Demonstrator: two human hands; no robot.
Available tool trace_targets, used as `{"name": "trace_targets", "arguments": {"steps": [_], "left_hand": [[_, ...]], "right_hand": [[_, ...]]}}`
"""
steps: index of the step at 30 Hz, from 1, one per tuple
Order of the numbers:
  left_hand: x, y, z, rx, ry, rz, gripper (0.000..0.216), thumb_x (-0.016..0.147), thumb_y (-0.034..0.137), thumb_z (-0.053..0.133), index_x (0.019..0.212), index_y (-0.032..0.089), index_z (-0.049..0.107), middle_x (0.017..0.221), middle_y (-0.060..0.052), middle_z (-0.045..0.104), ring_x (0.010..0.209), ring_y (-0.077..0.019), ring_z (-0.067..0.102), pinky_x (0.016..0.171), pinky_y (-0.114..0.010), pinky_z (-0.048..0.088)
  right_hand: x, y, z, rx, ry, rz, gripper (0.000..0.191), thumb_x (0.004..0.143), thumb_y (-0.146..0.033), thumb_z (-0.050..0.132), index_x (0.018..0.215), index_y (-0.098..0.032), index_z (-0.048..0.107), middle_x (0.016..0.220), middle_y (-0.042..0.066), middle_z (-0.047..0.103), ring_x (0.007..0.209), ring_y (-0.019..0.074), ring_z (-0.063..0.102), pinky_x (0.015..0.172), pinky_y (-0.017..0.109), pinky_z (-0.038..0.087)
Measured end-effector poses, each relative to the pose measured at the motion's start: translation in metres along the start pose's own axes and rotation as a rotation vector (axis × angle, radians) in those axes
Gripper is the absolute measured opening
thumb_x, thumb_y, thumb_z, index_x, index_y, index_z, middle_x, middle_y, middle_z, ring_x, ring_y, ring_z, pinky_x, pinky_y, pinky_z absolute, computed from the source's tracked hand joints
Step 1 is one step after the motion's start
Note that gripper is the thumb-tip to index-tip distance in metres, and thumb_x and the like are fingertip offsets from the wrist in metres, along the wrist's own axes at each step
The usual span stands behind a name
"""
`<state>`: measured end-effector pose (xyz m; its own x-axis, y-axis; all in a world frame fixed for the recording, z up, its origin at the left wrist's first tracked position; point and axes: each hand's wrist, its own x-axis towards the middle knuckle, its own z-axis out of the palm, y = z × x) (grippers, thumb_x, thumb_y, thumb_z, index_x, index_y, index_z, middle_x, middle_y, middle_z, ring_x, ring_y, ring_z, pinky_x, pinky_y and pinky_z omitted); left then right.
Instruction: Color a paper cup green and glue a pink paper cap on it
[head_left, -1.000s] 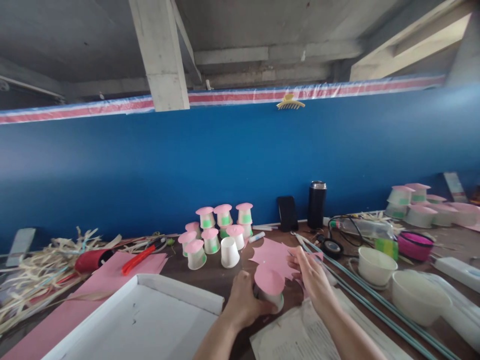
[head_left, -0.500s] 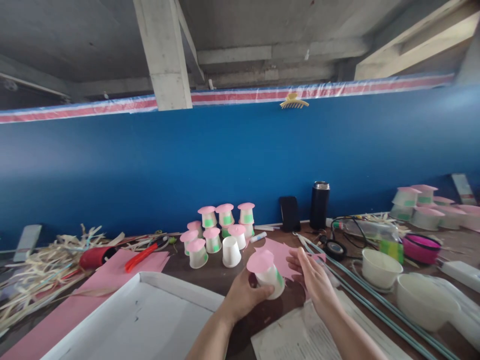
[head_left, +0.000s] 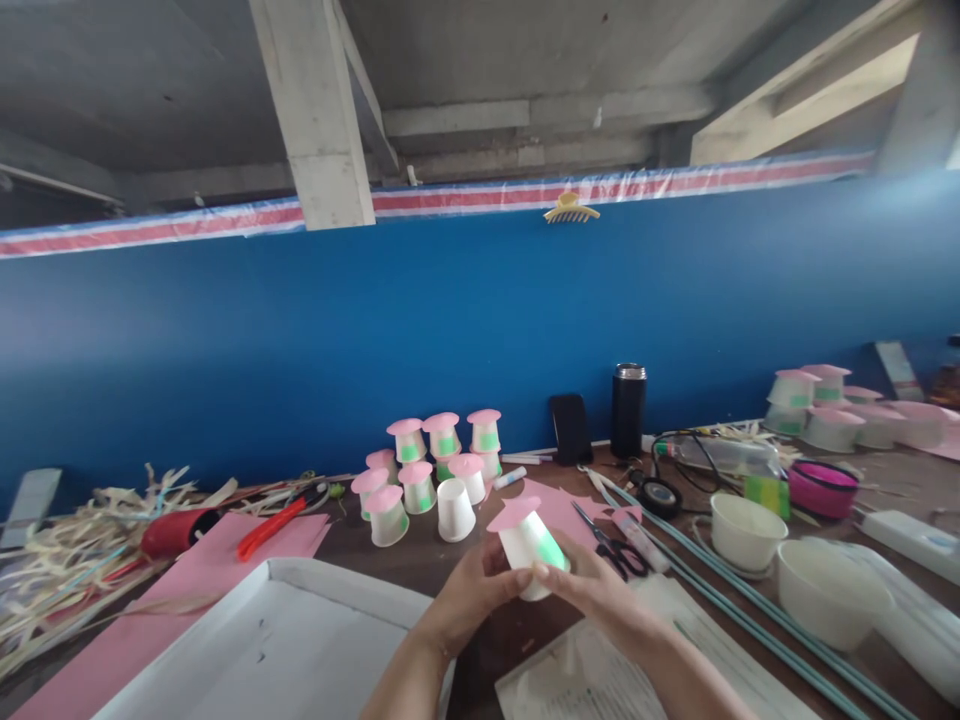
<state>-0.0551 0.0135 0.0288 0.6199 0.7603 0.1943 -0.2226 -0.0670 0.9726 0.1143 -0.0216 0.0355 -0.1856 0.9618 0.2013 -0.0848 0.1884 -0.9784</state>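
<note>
Between my two hands is a white paper cup [head_left: 525, 545], upside down and tilted, with a pink paper disc [head_left: 514, 513] on its upturned base and a green patch on its side. My left hand [head_left: 480, 582] is closed around its left side, thumb at the front. From the right, my right hand [head_left: 589, 578] grips it too, its thumb near the green patch and its other fingers mostly hidden behind. Beyond them stands a plain white cup [head_left: 456, 512], beside several upturned cups topped with pink discs [head_left: 418, 488], some stacked. Scissors [head_left: 619, 548] lie just right of my right hand.
A white box lid [head_left: 300, 640] and pink paper sheets [head_left: 202, 590] lie left, with a red cutter [head_left: 281, 525]. At right are blue-green rods [head_left: 720, 590], white bowls [head_left: 750, 535] and a pink container [head_left: 823, 490]. A black flask [head_left: 628, 410] and phone [head_left: 571, 428] stand against the blue partition [head_left: 450, 330].
My right hand, open and apart from the cup before, has moved left and closed on it. The cup is now tilted more, and the scissors have come into sight. The view has shifted slightly.
</note>
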Motion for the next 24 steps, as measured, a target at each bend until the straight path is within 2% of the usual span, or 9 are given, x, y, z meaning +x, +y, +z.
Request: {"name": "trace_targets", "arguments": {"steps": [4, 11, 20, 24], "left_hand": [[0.001, -0.005, 0.000, -0.107, 0.034, 0.016, 0.050, 0.075, 0.040, 0.065, 0.119, 0.017, 0.058, 0.110, -0.011, 0.066, 0.103, -0.0268, 0.058, 0.089, -0.039, 0.042], [0.000, -0.014, -0.003, -0.213, 0.090, -0.074, 0.043, 0.084, 0.041, 0.053, 0.118, 0.015, 0.059, 0.105, -0.014, 0.067, 0.095, -0.0241, 0.062, 0.083, -0.037, 0.045], [0.001, -0.012, 0.000, -0.253, 0.079, -0.083, 0.042, 0.084, 0.043, 0.052, 0.111, 0.013, 0.063, 0.095, -0.012, 0.070, 0.086, -0.0234, 0.065, 0.080, -0.037, 0.046], [0.003, -0.008, 0.002, -0.116, 0.126, -0.104, 0.047, 0.081, 0.049, 0.054, 0.109, 0.013, 0.063, 0.094, -0.012, 0.070, 0.085, -0.0229, 0.064, 0.076, -0.035, 0.047]], "right_hand": [[-0.002, 0.000, 0.001, 0.020, -0.073, -0.011, 0.051, 0.076, -0.045, 0.066, 0.119, -0.018, 0.059, 0.106, 0.007, 0.067, 0.098, 0.0236, 0.061, 0.088, 0.038, 0.047], [-0.001, 0.004, 0.004, 0.092, -0.117, -0.024, 0.046, 0.081, -0.044, 0.060, 0.119, -0.018, 0.059, 0.110, 0.009, 0.066, 0.104, 0.0246, 0.060, 0.094, 0.041, 0.043], [0.000, -0.001, 0.009, 0.087, -0.067, -0.027, 0.043, 0.088, -0.048, 0.047, 0.114, -0.018, 0.063, 0.111, 0.009, 0.066, 0.107, 0.0243, 0.058, 0.094, 0.040, 0.043], [-0.001, 0.003, 0.009, 0.032, 0.006, 0.027, 0.046, 0.086, -0.051, 0.048, 0.111, -0.017, 0.064, 0.103, 0.009, 0.068, 0.097, 0.0239, 0.063, 0.087, 0.040, 0.048]]}}
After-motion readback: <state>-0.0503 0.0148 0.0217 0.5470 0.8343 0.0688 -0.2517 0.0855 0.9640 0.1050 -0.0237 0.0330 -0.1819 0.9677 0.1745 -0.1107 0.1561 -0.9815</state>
